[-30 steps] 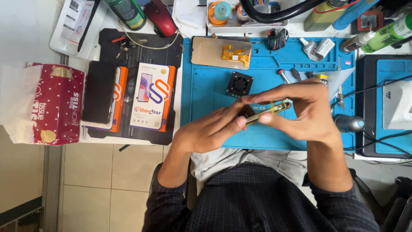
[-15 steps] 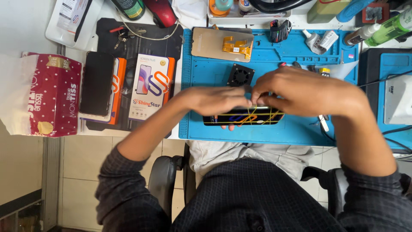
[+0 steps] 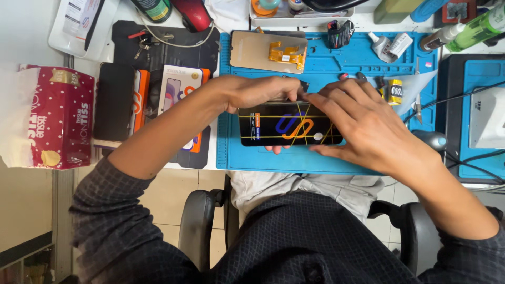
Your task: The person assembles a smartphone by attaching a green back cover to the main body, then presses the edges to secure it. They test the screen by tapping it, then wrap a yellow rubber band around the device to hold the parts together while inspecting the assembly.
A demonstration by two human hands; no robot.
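Note:
A black phone screen panel (image 3: 284, 125) with a colourful film lies flat over the blue work mat (image 3: 347, 63), held between both hands. My left hand (image 3: 252, 92) grips its upper left edge, fingers curled under the bottom. My right hand (image 3: 363, 123) covers its right end, with fingertips on the top edge and the thumb along the lower edge.
A brown phone back panel with an orange flex (image 3: 271, 51) lies at the mat's top. A dark phone (image 3: 113, 101) and boxed phones (image 3: 176, 92) sit left, beside a red tissue pack (image 3: 55, 118). Bottles (image 3: 476, 23), tweezers (image 3: 416, 92) and a grey device (image 3: 486, 118) stand right.
The hands lowered from holding the panel edge-on above the mat to laying it flat, face up. The view shifted closer.

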